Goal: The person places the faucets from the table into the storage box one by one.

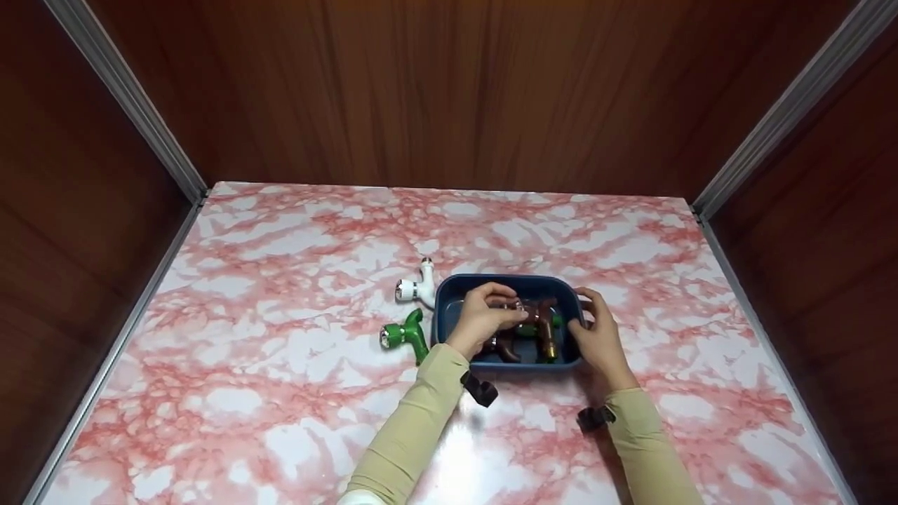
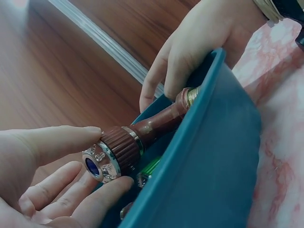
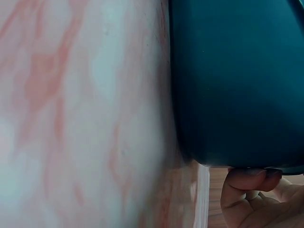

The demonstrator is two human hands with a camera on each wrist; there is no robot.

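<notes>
My left hand [image 1: 484, 319] reaches into a blue plastic bin [image 1: 523, 367] and pinches the ribbed knob of a brown faucet [image 1: 547, 333] between thumb and fingers. In the left wrist view the brown faucet [image 2: 159, 124] lies slanted, its decorated knob end toward my left palm and its brass-threaded end near the far rim. My right hand [image 1: 600, 337] holds the bin's right wall, thumb inside and fingers outside. The right wrist view shows those fingers [image 3: 242, 183] against the bin wall [image 3: 237, 90]. Under the held faucet lie another brown faucet [image 1: 508, 348] and green parts [image 1: 526, 330].
Just left of the bin, a white faucet [image 1: 419, 289] and a green faucet [image 1: 405, 337] lie on the red-and-white marbled table [image 1: 280, 294]. Brown wood-grain panels [image 1: 421, 98] with metal edge strips enclose the table at the back and both sides.
</notes>
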